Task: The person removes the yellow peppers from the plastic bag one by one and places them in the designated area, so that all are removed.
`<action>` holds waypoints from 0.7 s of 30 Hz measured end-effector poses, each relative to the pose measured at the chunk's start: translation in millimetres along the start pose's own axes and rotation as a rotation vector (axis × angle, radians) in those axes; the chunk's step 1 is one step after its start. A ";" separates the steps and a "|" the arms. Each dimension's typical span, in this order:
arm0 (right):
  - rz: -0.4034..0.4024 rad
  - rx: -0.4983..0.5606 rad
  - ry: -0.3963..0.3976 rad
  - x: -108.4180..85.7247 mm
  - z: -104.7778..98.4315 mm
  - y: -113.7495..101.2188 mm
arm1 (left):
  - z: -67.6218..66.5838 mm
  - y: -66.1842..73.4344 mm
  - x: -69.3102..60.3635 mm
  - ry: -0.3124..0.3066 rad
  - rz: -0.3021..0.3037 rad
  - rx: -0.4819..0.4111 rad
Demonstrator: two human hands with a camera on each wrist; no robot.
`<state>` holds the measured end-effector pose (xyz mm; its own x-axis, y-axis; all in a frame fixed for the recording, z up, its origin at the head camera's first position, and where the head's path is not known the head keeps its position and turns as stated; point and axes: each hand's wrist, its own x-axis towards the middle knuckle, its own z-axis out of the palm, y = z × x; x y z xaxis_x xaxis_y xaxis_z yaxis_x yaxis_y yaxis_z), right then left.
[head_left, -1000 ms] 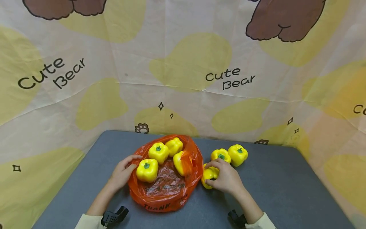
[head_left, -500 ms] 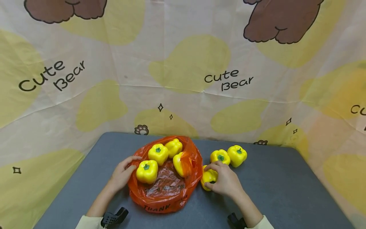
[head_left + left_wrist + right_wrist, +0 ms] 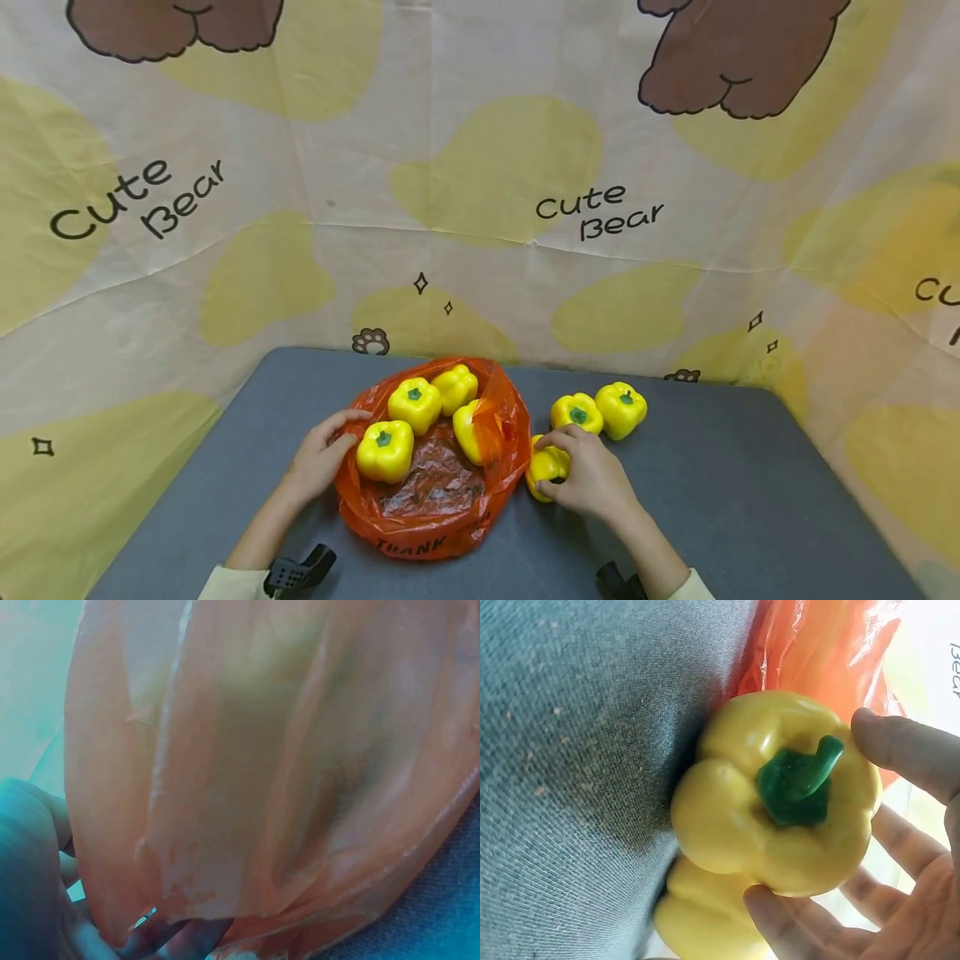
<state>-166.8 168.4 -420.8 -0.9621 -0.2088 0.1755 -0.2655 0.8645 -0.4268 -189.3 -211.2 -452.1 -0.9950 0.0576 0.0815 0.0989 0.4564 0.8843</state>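
An orange-red plastic bag stands with its mouth spread wide, several yellow bell peppers inside. My left hand holds the bag's left rim; in the left wrist view the hand lies at the bag's lower edge, its fingertips partly hidden by the plastic. To the bag's right, my right hand grips another yellow bell pepper, thumb and fingers on its sides. Close up in the right wrist view, this bell pepper shows its green stem, with the bag just behind it.
Two more yellow bell peppers, a nearer one and a farther one, sit side by side behind my right hand. Everything stands on a grey table. A patterned cloth hangs along its back edge.
Both hands keep nearly the same places, with the bell pepper still in the right hand beside the bag. The head view has shifted slightly.
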 end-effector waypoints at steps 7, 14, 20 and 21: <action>-0.032 -0.015 0.045 -3.7 -4.4 -5.0 | 0.5 0.0 -0.3 0.011 0.002 0.017; -0.105 0.067 0.104 -4.9 -17.8 -18.3 | 0.7 0.3 0.6 0.010 -0.002 0.013; -0.185 0.178 0.123 -3.9 -24.7 -32.5 | 0.2 0.0 0.3 0.007 -0.007 0.002; -0.195 0.191 0.128 -3.7 -24.9 -34.9 | 0.1 0.0 0.1 0.007 -0.007 0.002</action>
<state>-152.4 150.4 -384.4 -0.8795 -0.2923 0.3755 -0.4627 0.7096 -0.5314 -189.5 -211.1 -452.2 -0.9958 0.0485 0.0781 0.0917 0.4583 0.8840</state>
